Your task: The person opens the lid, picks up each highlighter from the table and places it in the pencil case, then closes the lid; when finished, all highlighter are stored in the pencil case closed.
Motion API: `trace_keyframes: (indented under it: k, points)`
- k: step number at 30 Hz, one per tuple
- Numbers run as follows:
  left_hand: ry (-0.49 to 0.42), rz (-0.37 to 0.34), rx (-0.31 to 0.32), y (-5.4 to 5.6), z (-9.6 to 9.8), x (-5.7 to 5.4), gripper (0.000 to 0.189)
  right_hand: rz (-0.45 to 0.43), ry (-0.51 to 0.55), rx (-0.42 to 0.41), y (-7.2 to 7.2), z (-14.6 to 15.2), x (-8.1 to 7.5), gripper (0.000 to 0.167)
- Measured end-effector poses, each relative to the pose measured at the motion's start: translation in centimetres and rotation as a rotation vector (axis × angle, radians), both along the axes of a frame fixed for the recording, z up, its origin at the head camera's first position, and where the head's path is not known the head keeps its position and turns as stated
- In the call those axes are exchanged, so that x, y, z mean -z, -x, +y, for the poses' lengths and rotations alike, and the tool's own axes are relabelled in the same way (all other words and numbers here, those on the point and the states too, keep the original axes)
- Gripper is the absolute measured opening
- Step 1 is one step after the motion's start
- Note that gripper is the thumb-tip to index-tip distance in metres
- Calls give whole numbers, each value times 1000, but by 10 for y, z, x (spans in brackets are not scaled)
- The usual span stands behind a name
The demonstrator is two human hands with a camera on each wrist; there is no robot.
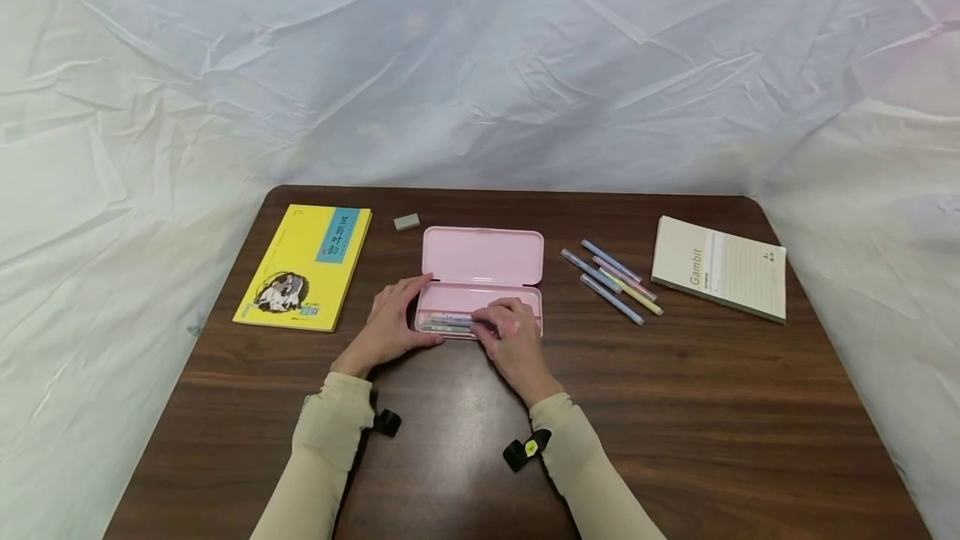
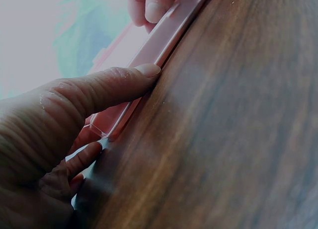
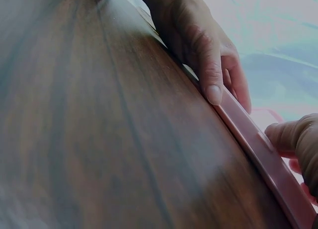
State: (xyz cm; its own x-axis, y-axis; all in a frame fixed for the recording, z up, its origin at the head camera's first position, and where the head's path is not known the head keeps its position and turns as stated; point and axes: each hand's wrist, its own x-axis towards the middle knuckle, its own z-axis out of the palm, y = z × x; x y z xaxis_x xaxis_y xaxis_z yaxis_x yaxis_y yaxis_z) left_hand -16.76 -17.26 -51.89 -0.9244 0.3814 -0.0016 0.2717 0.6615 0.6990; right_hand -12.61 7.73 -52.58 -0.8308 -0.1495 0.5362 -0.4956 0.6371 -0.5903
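A pink pencil case (image 1: pixel 483 257) lies on the table with its lid folded back, away from me. Several slim pens (image 1: pixel 448 322) lie lengthwise in its tray, near the front wall. My left hand (image 1: pixel 389 319) grips the case's left end, the thumb along the front wall and the fingers round the far side. In the left wrist view that thumb (image 2: pixel 124 85) presses on the pink edge. The right hand (image 1: pixel 512 342) reaches over the front wall into the tray, thumb and fingers pinching a pen there; its palm hides the tray's right part.
Several pastel pens (image 1: pixel 611 282) lie in a loose bunch right of the case. Farther right is a cream notebook (image 1: pixel 720 267). A yellow book (image 1: pixel 303 267) lies at the left, and a small grey eraser (image 1: pixel 407 222) sits behind the left hand. White sheeting (image 1: pixel 480 90) hangs beyond the table's back edge.
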Motion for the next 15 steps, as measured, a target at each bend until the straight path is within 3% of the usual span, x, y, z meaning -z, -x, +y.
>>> trace_keyframes:
  k: [4,9,15]
  points:
    - [1,-7,-9,-1,-1,0,102,30,139,7,0,5,-1,14]
    - [7,-21,-14,-2,0,-1,104,-31,387,73,2,29,-2,10]
    - [10,-6,-6,-1,1,-2,105,-87,402,221,7,68,2,15]
